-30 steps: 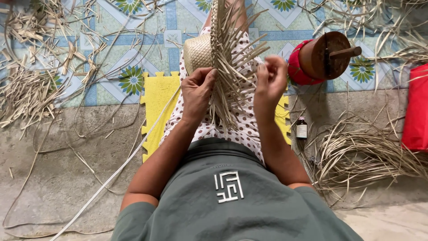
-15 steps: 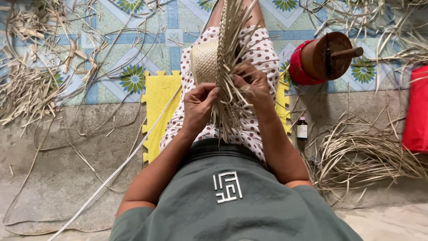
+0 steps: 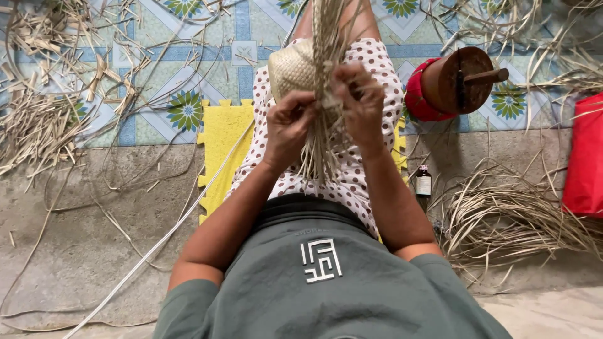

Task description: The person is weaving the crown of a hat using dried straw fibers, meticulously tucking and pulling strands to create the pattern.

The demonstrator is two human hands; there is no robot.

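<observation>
A pale woven straw piece with long loose strips hanging from it rests over my lap, above polka-dot trousers. My left hand pinches the strips just below the woven part. My right hand grips the same bundle from the right side, fingers closed around it. Both hands nearly touch. More strips stick up past the top of the view.
A yellow foam mat lies under me on patterned tiles. A brown wooden spool with a red band sits at right, a small dark bottle below it, a coil of straw, a red object, and scattered straw at left.
My right hand came in from apart and closed on the strips. Both hands and the woven piece have risen closer together; the fanned strips now hang gathered.
</observation>
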